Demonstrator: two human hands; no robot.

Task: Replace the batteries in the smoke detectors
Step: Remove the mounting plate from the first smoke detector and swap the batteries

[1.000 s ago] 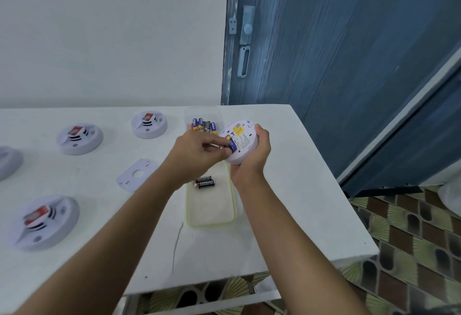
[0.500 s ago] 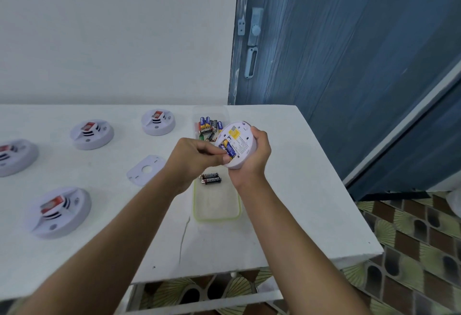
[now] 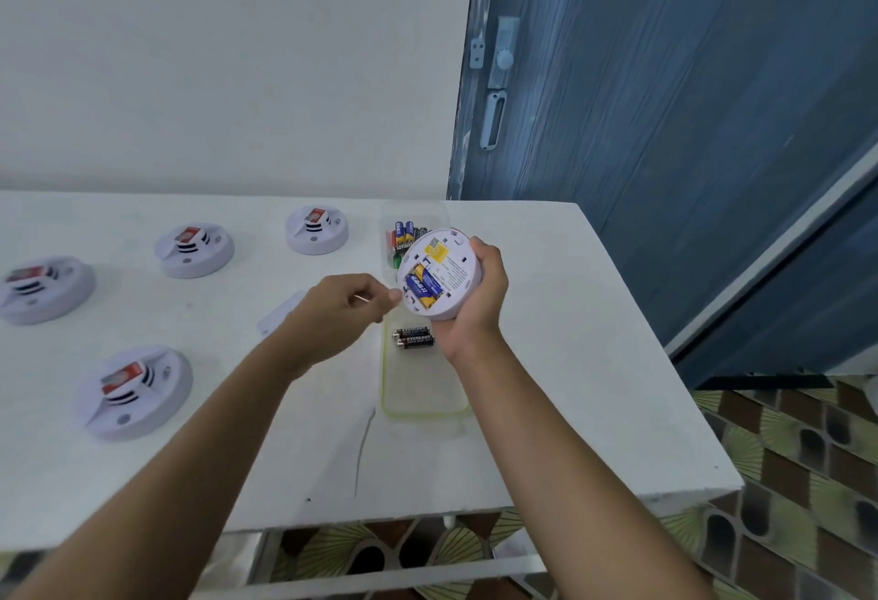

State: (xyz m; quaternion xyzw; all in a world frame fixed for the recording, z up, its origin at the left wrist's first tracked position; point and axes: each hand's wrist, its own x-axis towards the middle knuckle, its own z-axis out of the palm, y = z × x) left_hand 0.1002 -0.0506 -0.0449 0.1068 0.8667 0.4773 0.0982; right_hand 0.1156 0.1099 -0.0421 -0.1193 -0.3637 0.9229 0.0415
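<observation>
Nearest me on the white table [image 3: 570,385] lies a shallow green-rimmed tray [image 3: 423,409]. Two black batteries [image 3: 413,337] lie side by side at its far end.

Just above them my right hand [image 3: 475,302] grips the smoke detector [image 3: 451,267] round its rim. The detector is held off the table with its back tilted toward me, and two blue-and-yellow batteries [image 3: 423,286] sit in the open compartment.

At the detector's 9 o'clock my left hand [image 3: 339,314] has its fingers curled in, with nothing between them that I can see. I cannot tell whether the forefinger tip touches the rim. That hand covers most of a flat mounting plate [image 3: 278,316] on the table behind it.

At 12 o'clock a clear box of batteries [image 3: 404,231] stands partly hidden behind the detector. Four spare detectors [image 3: 195,248] sit face up from 8 round to 11 o'clock, well apart from my hands. A blue door [image 3: 665,124] fills the view beyond the table at 1 o'clock.

Half a second ago the left fingertips were on the batteries in the compartment. They have since drawn off sideways, leaving both batteries uncovered, while the right hand's grip is unchanged.
</observation>
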